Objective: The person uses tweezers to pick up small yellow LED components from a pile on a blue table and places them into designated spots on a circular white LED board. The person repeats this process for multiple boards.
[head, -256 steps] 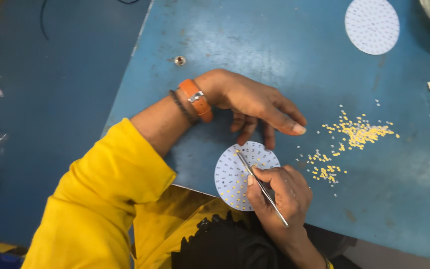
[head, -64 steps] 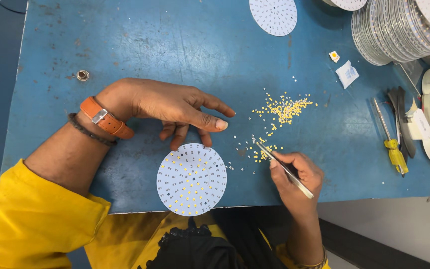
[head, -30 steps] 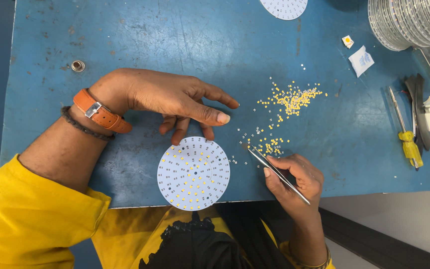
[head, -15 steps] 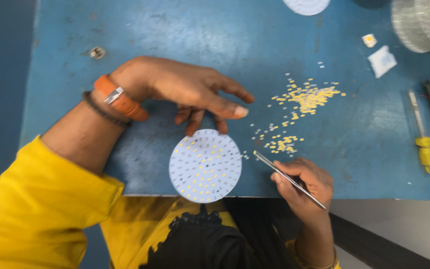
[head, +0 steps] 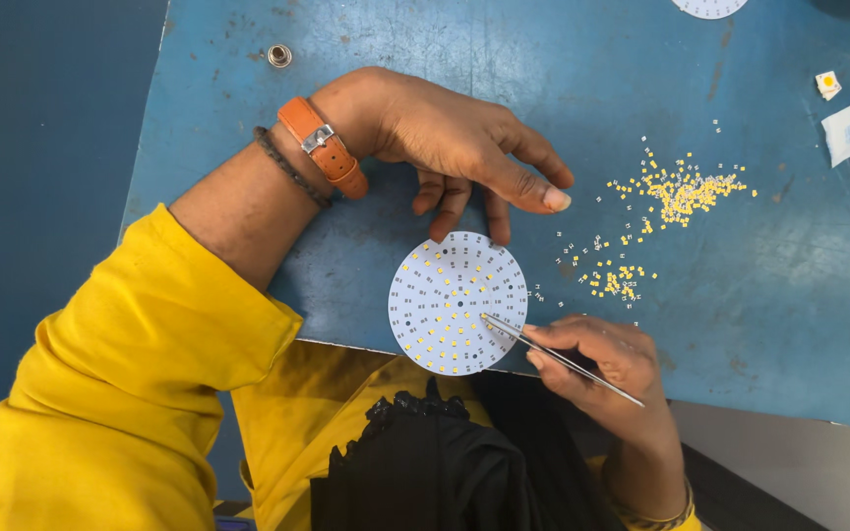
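Note:
A round white circuit disc (head: 450, 295), dotted with small yellow chips, lies at the near edge of the blue table (head: 366, 39). My right hand (head: 602, 359) grips thin metal tweezers (head: 553, 356), and their tip rests on the disc's right half. My left hand (head: 445, 138), with an orange watch strap on the wrist, rests on the table just behind the disc; its fingertips touch the disc's far edge. A loose pile of tiny yellow chips (head: 676, 192) lies to the right, with a smaller cluster (head: 614, 280) closer to my right hand.
A metal stud (head: 279, 55) sits at the table's far left. Another white disc (head: 708, 6) shows at the top edge. A small yellow-centred square (head: 826, 84) and a white packet (head: 848, 130) lie at the far right. The table's near edge runs under my arms.
My right hand has brought the tweezers from the chip pile over to the disc, and the tip now sits on it. My left hand stays by the disc. The view shifted.

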